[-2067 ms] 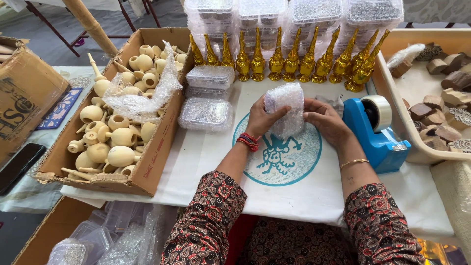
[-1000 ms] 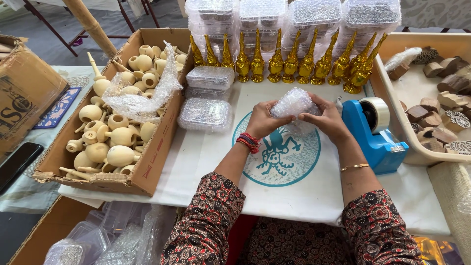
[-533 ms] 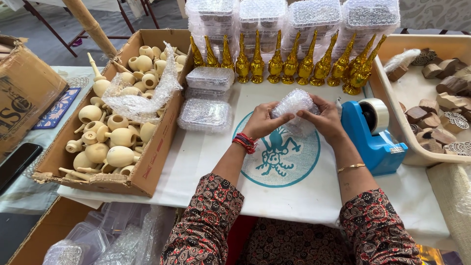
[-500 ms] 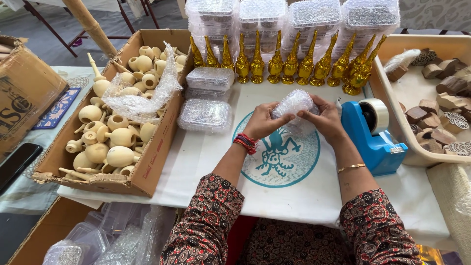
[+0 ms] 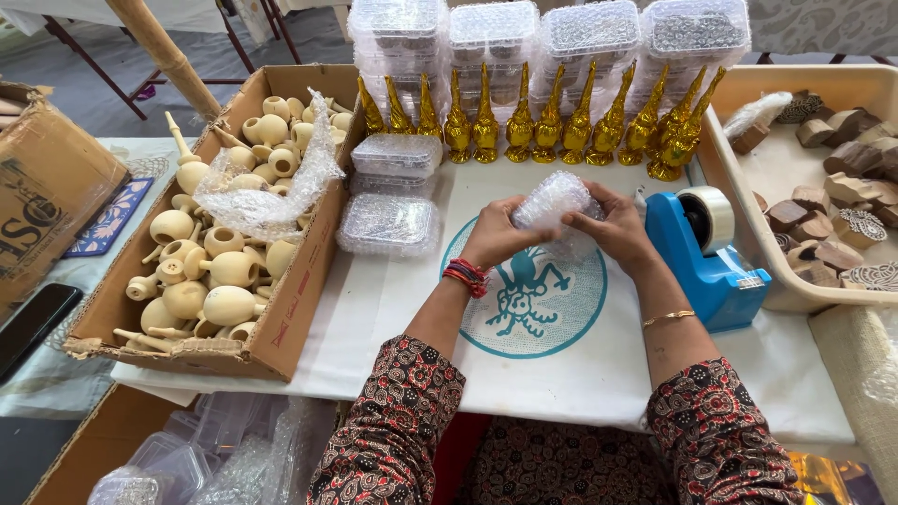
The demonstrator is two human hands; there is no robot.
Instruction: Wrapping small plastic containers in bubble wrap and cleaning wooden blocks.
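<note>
Currently my left hand (image 5: pixel 498 236) and right hand (image 5: pixel 619 227) are both clenched around a small bubble-wrapped bundle (image 5: pixel 552 199), held just above the white cloth (image 5: pixel 393 309) that covers the bench. My left fingers (image 5: pixel 520 208) press the wrap in from one side and my right fingers cup the other end; what sits inside the wrap cannot be seen. Judged from this grip, the step in hand is closing the wrap round the item. The next move calls for a strip from the blue tape dispenser (image 5: pixel 703 251), which stands just beside my right wrist, so one hand must keep the wrap pinched shut while the other reaches.

Under the bundle the cloth bears a teal circular print (image 5: pixel 524 299). To my left, an open cardboard box (image 5: pixel 290 309) holds unpainted pale wooden pots (image 5: pixel 220 271) with loose bubble wrap (image 5: pixel 262 192) on top. Two filled clear lidded containers (image 5: pixel 391 201) lie beside it. To my right, a shallow tray (image 5: pixel 748 201) holds carved wooden blocks (image 5: pixel 842 201). Farther back stands a row of gold figurines (image 5: pixel 552 126), and behind them stacked clear containers (image 5: pixel 552 37). Beyond the bench, a grey floor and table legs are visible.
</note>
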